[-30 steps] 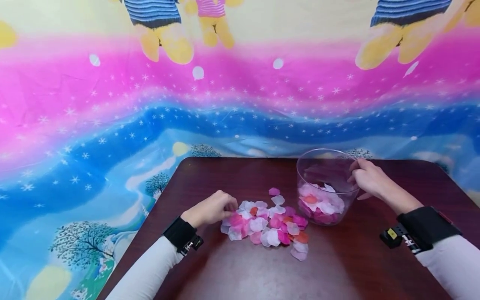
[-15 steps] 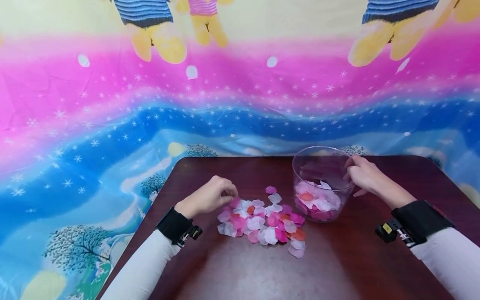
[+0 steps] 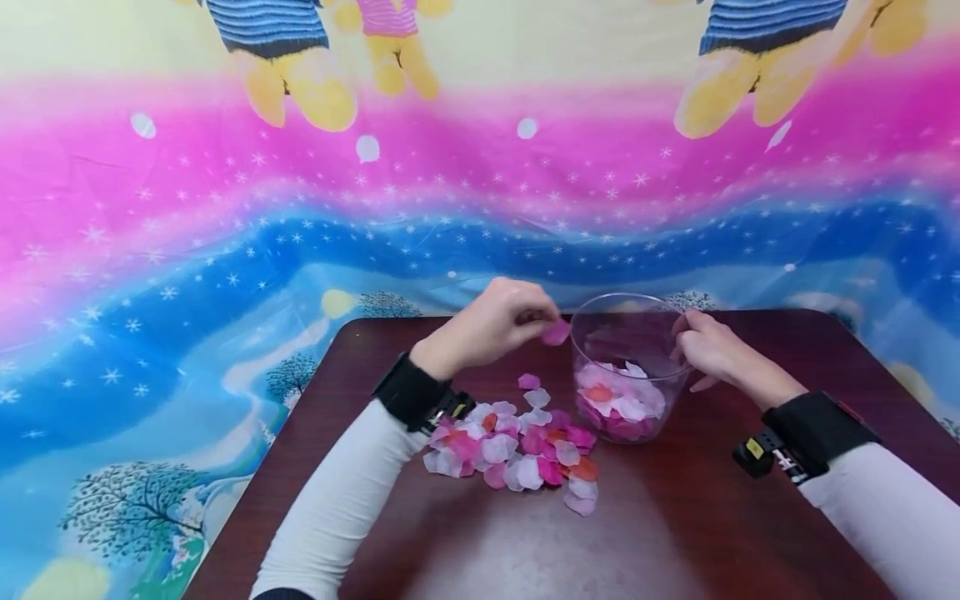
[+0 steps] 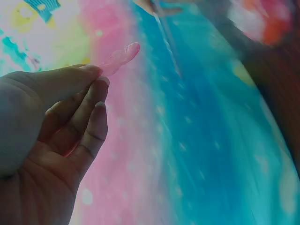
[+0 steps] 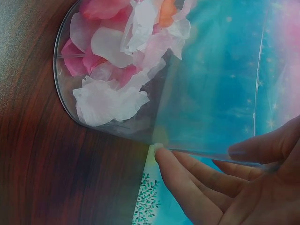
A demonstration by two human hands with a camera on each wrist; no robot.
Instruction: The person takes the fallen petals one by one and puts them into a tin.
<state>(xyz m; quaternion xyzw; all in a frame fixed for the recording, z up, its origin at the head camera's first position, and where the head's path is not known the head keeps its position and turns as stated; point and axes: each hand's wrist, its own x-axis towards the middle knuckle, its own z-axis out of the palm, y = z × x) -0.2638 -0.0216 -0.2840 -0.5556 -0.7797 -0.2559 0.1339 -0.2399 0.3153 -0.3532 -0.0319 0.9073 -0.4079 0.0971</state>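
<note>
Behind the dark brown wooden surface (image 3: pixel 675 533) hangs a large cloth backdrop (image 3: pixel 225 208) with bands of pink and blue, small white stars and yellow cartoon figures along the top. On the surface, toward its far edge, stands a clear round container (image 3: pixel 628 367) with straight transparent walls, upright, and its bottom part is filled with white, pink and orange petals. Just beside it, on its left, a loose pile of petals (image 3: pixel 517 446) in the same colours lies flat on the wood. The right hand (image 3: pixel 708 346) holds the right wall of the container at the rim, with the fingers (image 5: pixel 197 183) against the outside of the wall; its grip is closed on the container. The left hand (image 3: pixel 495 321) is raised above the surface, just left of the container's rim. Its grip is narrow: thumb and fingers (image 4: pixel 89 101) pinch a single pink petal (image 3: pixel 556 332), thin and soft, slightly translucent, which sticks out past the fingertips toward the container's opening.
</note>
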